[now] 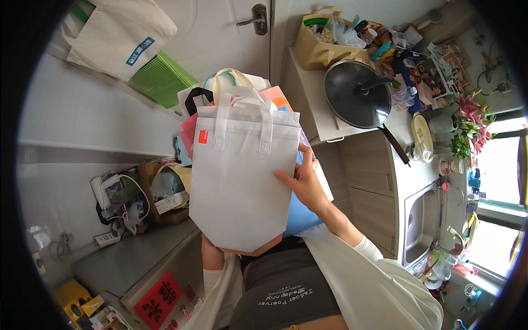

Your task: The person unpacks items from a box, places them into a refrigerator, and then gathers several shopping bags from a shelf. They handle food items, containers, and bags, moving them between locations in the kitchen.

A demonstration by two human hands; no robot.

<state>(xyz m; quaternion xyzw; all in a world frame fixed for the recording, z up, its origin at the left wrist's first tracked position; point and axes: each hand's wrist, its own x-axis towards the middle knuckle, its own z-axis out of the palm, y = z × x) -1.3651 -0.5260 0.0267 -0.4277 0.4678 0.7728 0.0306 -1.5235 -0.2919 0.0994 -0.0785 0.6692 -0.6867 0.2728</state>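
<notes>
A stack of flat bags is held up before me. Foremost is a white non-woven bag (pixel 243 181) with two white handles and a small red label near its top left. My right hand (pixel 304 177) grips its right edge, the thumb on the front and the fingers towards the back. Behind it show a blue bag (pixel 300 214), a pink-and-orange piece (pixel 277 95), a black handle (pixel 197 99) and a cream handle (pixel 231 76). My left forearm (pixel 212 251) goes up behind the stack, which hides my left hand.
To the right, a lidded frying pan (pixel 355 97) sits on a counter beside a full tan bag (pixel 326 53); the sink (pixel 420 222) is farther down. At left, a grey surface (pixel 136 251) carries a cardboard box (pixel 150 185) and cables. A canvas tote (pixel 123 37) hangs near the door (pixel 218 37).
</notes>
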